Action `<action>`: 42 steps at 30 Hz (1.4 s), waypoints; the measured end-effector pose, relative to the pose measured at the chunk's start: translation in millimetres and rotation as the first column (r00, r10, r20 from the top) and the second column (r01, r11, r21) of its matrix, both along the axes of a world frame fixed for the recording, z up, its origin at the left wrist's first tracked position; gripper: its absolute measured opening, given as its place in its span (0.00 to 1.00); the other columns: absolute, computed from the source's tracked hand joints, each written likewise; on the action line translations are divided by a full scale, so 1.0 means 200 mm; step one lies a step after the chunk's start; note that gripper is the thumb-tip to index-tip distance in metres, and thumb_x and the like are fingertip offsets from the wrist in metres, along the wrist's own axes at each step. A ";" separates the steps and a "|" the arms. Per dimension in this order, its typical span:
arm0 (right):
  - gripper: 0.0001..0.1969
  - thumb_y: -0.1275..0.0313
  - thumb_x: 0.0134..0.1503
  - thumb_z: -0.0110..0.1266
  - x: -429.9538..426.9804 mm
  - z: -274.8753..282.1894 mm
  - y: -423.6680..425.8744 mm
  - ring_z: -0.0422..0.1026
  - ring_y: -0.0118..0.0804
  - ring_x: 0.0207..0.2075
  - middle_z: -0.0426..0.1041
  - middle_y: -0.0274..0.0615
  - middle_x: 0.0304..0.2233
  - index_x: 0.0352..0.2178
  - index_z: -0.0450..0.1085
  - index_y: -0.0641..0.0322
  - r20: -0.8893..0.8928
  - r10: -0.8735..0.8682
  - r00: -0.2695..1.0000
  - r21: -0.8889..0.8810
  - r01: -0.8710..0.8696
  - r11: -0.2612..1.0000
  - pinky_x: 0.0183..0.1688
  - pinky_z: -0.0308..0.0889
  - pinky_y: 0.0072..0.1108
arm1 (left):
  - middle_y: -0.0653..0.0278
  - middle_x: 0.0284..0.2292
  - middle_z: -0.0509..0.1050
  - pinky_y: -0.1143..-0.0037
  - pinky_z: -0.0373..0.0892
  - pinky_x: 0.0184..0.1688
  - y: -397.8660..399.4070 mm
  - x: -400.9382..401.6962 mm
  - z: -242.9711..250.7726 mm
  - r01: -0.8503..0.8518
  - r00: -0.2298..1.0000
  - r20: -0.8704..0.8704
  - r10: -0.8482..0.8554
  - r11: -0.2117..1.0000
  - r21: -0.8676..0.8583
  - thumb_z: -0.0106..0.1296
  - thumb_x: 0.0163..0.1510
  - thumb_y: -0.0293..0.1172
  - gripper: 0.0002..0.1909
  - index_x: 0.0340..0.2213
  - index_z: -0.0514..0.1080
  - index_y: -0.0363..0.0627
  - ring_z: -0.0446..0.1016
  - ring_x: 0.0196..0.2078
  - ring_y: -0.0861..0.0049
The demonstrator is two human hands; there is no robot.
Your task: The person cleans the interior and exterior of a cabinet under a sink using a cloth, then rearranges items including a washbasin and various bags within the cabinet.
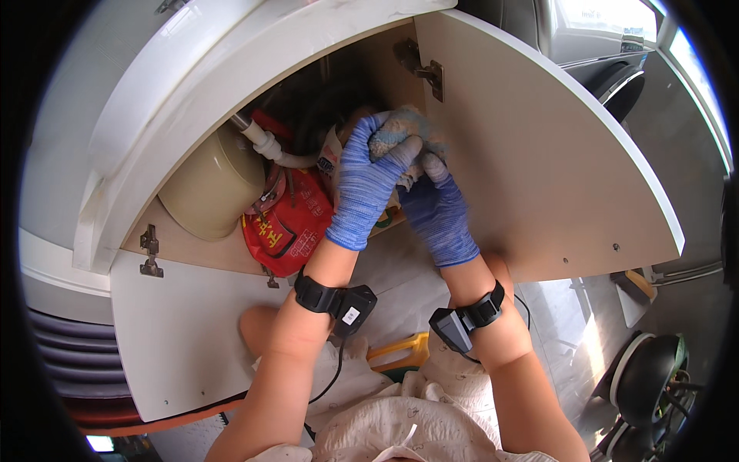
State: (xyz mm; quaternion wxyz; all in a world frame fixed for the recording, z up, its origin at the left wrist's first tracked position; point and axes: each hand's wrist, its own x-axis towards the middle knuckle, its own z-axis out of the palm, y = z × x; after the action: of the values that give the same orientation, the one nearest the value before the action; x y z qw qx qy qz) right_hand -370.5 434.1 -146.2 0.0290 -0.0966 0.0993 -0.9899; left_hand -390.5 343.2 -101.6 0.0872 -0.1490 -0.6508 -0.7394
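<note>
Both of my hands wear blue knitted gloves with pale fingertips and meet at the mouth of an under-sink cabinet. My left hand (372, 173) grips a crumpled, fluffy blue and beige cloth (395, 136) from its left side. On the lower right of the same cloth, my right hand (436, 202) pinches it with thumb and fingers, slightly blurred. Parts of the fingers are hidden behind the cloth. Just left of my left hand, a red fabric bag (291, 222) with printed writing lies on the cabinet floor. A white packet (330, 156) stands partly hidden behind my left hand.
A beige bucket (211, 185) leans inside the cabinet beside a white drain pipe (268, 144). Cabinet doors stand wide at right (548, 161) and lower left (179, 341). A small yellow stool (404, 349) is beneath me. A dustpan brush (632, 289) and black pot (649, 369) are at right.
</note>
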 end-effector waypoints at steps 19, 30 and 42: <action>0.18 0.68 0.52 0.50 0.02 -0.10 0.06 0.67 0.29 0.31 0.69 0.40 0.33 0.43 0.62 0.67 0.142 0.037 0.989 0.224 -0.069 0.972 0.30 0.62 0.16 | 0.58 0.32 0.68 0.75 0.68 0.38 0.07 -0.31 0.19 -0.456 0.765 -0.638 -0.088 0.625 -0.633 0.60 0.35 0.24 0.20 0.34 0.69 0.37 0.70 0.34 0.66; 0.18 0.68 0.52 0.50 0.00 -0.10 0.03 0.66 0.30 0.30 0.68 0.40 0.30 0.41 0.63 0.70 0.147 0.095 0.985 0.094 -0.110 0.990 0.29 0.62 0.18 | 0.57 0.36 0.67 0.76 0.67 0.43 0.06 -0.36 0.15 -0.318 0.801 -0.570 -0.185 0.675 -0.666 0.59 0.37 0.23 0.21 0.38 0.69 0.37 0.68 0.40 0.67; 0.13 0.69 0.53 0.47 -0.03 -0.12 -0.15 0.66 0.33 0.27 0.69 0.42 0.27 0.37 0.65 0.69 0.186 0.187 0.965 0.059 -0.201 0.978 0.28 0.62 0.20 | 0.52 0.38 0.71 0.76 0.67 0.43 0.16 -0.32 0.44 0.166 0.986 0.118 -0.121 0.551 -0.818 0.58 0.41 0.31 0.26 0.43 0.65 0.37 0.71 0.40 0.70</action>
State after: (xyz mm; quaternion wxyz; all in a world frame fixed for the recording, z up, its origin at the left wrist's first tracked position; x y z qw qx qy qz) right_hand -377.2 404.5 -169.2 0.1382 -0.0150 0.1248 -0.9824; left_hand -455.5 374.6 -14.4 -0.0685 -0.2072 -0.9079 -0.3580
